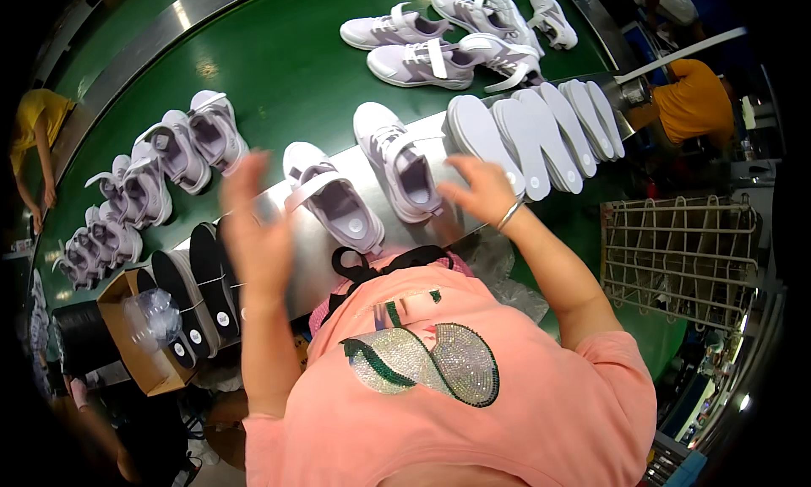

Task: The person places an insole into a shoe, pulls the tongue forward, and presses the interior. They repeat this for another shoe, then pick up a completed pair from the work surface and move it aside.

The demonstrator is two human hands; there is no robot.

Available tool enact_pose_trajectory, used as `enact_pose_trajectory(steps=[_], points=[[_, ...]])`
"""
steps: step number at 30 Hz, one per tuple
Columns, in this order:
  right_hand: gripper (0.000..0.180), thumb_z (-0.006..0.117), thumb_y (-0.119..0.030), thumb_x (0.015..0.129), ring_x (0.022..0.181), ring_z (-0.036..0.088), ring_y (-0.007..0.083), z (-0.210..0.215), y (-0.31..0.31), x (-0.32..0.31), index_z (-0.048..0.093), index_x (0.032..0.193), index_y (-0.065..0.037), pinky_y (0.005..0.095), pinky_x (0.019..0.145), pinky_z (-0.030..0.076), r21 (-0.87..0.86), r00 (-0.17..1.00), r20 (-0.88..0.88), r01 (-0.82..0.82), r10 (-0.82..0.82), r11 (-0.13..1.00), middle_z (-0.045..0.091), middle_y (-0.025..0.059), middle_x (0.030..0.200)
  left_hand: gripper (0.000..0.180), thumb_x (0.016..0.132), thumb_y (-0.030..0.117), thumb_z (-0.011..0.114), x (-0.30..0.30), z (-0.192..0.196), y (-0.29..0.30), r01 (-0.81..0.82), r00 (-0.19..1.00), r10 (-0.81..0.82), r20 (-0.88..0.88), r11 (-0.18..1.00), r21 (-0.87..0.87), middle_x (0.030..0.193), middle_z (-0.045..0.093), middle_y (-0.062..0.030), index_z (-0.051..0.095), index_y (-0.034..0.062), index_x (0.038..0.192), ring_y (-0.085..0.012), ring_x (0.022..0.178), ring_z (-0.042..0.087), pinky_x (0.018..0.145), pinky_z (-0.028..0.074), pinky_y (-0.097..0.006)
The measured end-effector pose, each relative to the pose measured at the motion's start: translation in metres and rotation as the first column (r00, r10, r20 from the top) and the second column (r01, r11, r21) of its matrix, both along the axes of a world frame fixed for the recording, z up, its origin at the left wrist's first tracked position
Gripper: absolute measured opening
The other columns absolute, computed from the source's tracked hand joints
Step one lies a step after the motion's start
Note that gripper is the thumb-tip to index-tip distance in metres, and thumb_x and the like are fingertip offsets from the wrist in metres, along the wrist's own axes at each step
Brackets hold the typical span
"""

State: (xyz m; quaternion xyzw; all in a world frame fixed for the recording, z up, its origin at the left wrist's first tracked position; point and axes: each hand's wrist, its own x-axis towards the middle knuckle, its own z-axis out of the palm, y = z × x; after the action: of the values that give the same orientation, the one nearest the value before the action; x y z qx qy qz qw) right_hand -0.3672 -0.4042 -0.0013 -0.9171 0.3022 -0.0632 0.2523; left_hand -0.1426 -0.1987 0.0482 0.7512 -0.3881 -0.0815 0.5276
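The left hand [253,229] hovers blurred above the steel counter [304,259], its grip spread and holding nothing, just left of a lilac strapped shoe [334,201]. The right hand [480,190] has its fingers spread too, resting at the counter edge between a second shoe [397,162] and the fanned white insoles [532,132] (black insoles [198,288] lie far left).

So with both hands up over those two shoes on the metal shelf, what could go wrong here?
The left hand is blurred, so it may be moving fast; it could knock the nearer shoe off the narrow metal shelf. The right hand sits between the second shoe and the fanned white insoles, so a careless sweep might scatter that row.
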Motion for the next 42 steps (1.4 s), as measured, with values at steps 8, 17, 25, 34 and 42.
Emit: enact_pose_trajectory(steps=[8, 17, 25, 34, 42], points=[[0.047, 0.066, -0.037, 0.066, 0.091, 0.052, 0.0303, -0.029, -0.102, -0.068, 0.051, 0.098, -0.005, 0.0397, 0.077, 0.042, -0.311, 0.74, -0.296, 0.523, -0.604, 0.794, 0.054, 0.015, 0.095, 0.066, 0.06, 0.013, 0.069, -0.058, -0.08, -0.122, 0.302, 0.913, -0.382, 0.146, 0.87, 0.39, 0.108, 0.046, -0.0196, 0.035, -0.0012, 0.114, -0.0339, 0.102, 0.044, 0.083, 0.038, -0.039], [0.031, 0.066, -0.028, 0.067, 0.067, 0.054, 0.025, -0.01, -0.121, -0.083, 0.053, 0.079, -0.002, 0.0338, 0.064, 0.045, -0.17, 0.858, 0.084, 0.514, -0.507, 0.841, 0.055, 0.0141, 0.078, 0.034, 0.071, 0.026, 0.063, -0.054, -0.076, -0.127, 0.326, 0.921, -0.372, 0.12, 0.9, 0.289, 0.082, 0.057, -0.0167, 0.049, 0.0057, 0.094, -0.0343, 0.078, 0.054, 0.066, 0.042, -0.04], [0.024, 0.056, -0.022, 0.072, 0.048, 0.055, 0.0173, 0.057, -0.021, -0.011, 0.06, 0.072, 0.001, 0.0271, 0.045, 0.044, 0.868, 0.933, -0.355, 0.349, -0.05, 0.352, 0.054, 0.0094, 0.056, 0.029, 0.074, 0.029, 0.056, -0.064, -0.087, -0.14, 0.192, 0.979, -0.158, -0.132, 0.93, 0.313, 0.067, 0.059, -0.0179, 0.057, 0.0012, 0.083, -0.0322, 0.064, 0.058, 0.059, 0.044, -0.037], [0.028, 0.058, -0.027, 0.067, 0.086, 0.054, 0.0273, 0.02, -0.001, 0.008, 0.055, 0.085, -0.006, 0.0402, 0.076, 0.039, -0.214, 0.855, -0.503, -0.264, 0.126, 0.94, 0.055, 0.0134, 0.091, 0.028, 0.08, 0.025, 0.046, -0.07, -0.101, -0.135, 0.284, 0.949, -0.217, -0.228, 0.905, 0.318, 0.072, 0.056, -0.025, 0.052, -0.0021, 0.078, -0.0419, 0.071, 0.054, 0.066, 0.041, -0.046], [0.018, 0.059, -0.019, 0.066, 0.076, 0.056, 0.0257, 0.046, -0.009, -0.009, 0.058, 0.077, -0.005, 0.0352, 0.062, 0.047, -0.19, 0.753, -0.604, -0.453, 0.26, 0.871, 0.057, 0.0109, 0.077, 0.025, 0.081, 0.023, 0.049, -0.077, -0.099, -0.14, 0.231, 0.967, -0.177, -0.183, 0.911, 0.341, 0.069, 0.055, -0.0245, 0.051, -0.0018, 0.08, -0.0418, 0.069, 0.052, 0.062, 0.04, -0.045]])
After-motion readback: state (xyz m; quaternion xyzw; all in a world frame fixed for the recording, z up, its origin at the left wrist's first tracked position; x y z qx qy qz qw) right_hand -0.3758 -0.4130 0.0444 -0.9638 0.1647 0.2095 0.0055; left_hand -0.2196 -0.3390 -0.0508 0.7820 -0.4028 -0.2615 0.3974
